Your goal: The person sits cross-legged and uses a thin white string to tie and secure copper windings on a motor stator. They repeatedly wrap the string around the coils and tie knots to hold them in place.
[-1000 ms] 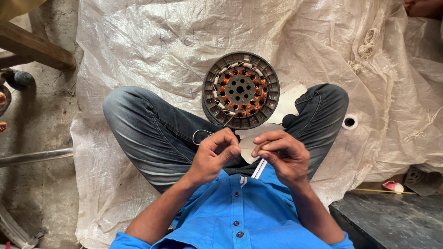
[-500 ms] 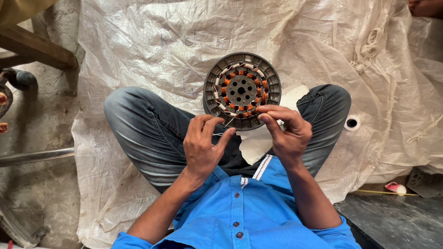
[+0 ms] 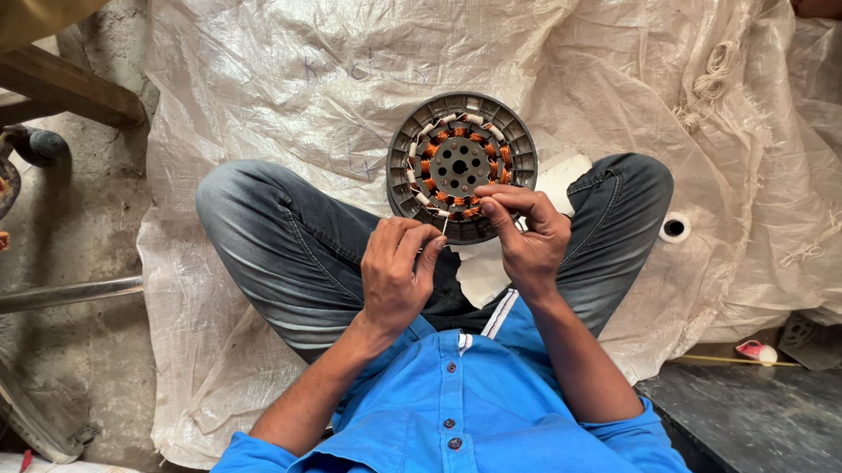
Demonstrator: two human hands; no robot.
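Between your crossed knees, on the white woven sheet (image 3: 285,89), the round motor stator (image 3: 462,165) lies flat with its orange-copper coils facing up. Your right hand (image 3: 533,239) rests its fingertips on the near rim, while your left hand (image 3: 396,273) pinches closed on a thin wire (image 3: 445,226) rising toward that rim. Keep the wire taut and straight, steady the stator with the right hand, and seat the strand cleanly between the coils without kinking it.
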